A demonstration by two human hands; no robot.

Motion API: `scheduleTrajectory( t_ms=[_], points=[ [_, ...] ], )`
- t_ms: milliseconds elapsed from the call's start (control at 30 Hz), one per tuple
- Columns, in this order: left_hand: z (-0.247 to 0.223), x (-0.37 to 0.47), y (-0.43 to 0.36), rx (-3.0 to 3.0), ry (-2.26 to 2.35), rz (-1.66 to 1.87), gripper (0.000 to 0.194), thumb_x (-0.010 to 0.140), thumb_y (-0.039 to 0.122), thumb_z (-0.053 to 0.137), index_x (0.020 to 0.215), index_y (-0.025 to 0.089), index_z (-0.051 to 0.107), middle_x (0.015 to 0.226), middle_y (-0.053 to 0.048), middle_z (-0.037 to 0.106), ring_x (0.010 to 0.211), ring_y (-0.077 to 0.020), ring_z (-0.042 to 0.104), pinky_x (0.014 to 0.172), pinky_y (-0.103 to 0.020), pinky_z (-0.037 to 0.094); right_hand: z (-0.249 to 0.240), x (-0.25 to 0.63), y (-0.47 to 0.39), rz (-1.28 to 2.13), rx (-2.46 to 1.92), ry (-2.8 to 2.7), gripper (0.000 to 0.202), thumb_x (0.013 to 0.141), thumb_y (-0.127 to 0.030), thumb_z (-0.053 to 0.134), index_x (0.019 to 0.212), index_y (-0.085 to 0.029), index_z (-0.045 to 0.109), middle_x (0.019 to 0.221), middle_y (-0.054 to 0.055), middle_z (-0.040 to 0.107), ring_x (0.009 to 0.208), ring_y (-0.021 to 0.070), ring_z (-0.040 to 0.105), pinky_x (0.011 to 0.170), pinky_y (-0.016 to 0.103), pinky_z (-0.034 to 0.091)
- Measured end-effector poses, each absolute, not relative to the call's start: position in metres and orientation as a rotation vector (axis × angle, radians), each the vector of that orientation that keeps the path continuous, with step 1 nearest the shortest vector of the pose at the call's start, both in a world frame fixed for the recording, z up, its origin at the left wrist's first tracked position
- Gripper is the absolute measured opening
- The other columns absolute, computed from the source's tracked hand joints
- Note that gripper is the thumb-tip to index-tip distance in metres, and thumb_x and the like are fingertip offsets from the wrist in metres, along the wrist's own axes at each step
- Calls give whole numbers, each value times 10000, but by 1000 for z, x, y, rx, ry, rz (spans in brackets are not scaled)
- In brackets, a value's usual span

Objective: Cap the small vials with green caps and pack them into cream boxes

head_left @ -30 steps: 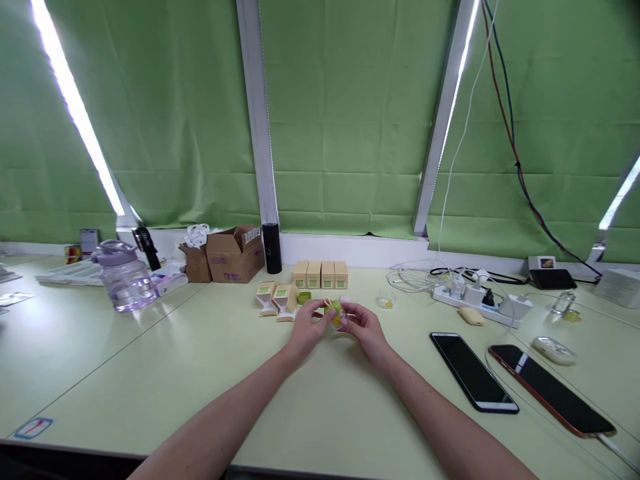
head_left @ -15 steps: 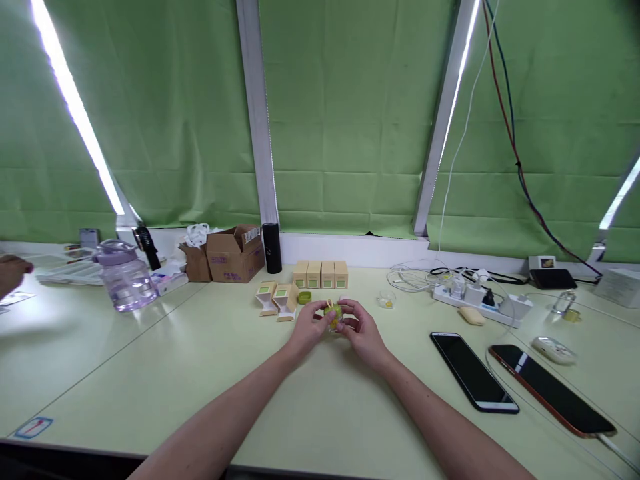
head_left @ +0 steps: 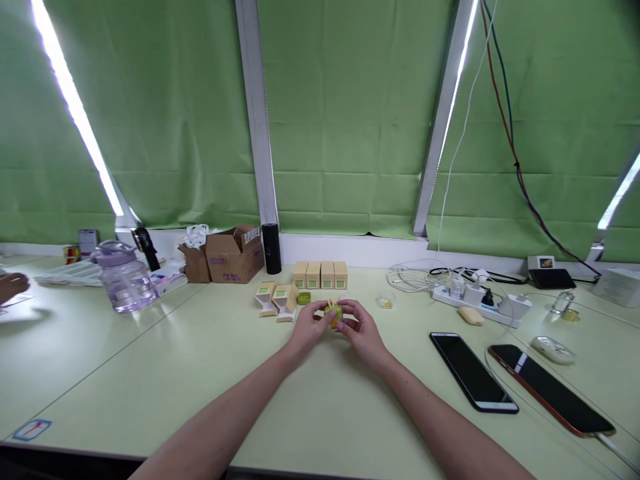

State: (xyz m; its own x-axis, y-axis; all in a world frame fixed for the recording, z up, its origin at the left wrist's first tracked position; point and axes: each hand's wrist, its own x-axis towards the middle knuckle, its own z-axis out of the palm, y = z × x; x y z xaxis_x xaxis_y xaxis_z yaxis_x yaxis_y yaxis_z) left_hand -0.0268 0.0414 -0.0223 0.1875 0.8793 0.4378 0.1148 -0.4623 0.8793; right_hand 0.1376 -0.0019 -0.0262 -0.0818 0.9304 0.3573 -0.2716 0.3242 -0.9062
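Note:
Between my two hands is a small round yellow-green container (head_left: pixel 332 313) with a pale loop on top. My left hand (head_left: pixel 309 328) pinches it from the left, and my right hand (head_left: pixel 363 331) closes on its right side. Just behind my left hand lie two opened kraft boxes (head_left: pixel 285 300) with green label squares. Beside them rests a small green lid-like piece (head_left: pixel 304 297). A row of several closed kraft boxes (head_left: pixel 321 275) stands farther back. To the right of my hands sits a clear little dish (head_left: pixel 385 300) with something yellow in it.
On the right lie a black phone (head_left: pixel 473 371), a second phone (head_left: pixel 550 387) on a cable, and a power strip (head_left: pixel 480 303) with plugs. At left stand a purple water jug (head_left: pixel 125 277) and an open cardboard box (head_left: pixel 234 255). Another person's hand (head_left: pixel 14 287) shows at the far left edge.
My hands and the small round container stay almost in place. The other person's hand at the far left has moved down and slightly left.

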Motion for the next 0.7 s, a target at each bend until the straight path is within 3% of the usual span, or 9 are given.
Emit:
scheduleTrajectory(
  t_ms=[500, 700],
  points=[
    [-11, -25, 34, 1765, 969, 1359, 436, 820, 534, 738, 1083, 186, 724, 1128, -133, 744, 1066, -296, 691, 877, -399, 560, -24, 139, -1, 1126, -700, -1234, 522, 742, -415, 869, 1176, -300, 603, 1148, 38, 666, 864, 182, 711, 904, 425, 592],
    [-8, -26, 28, 1824, 918, 1353, 371, 841, 445, 728, 1129, 221, 661, 1199, -113, 706, 1124, -283, 658, 912, -394, 528, -21, 140, -2, 1138, -700, -1184, 500, 748, -414, 860, 1167, -304, 611, 1175, 49, 675, 958, 222, 727, 920, 444, 597]
  ],
)
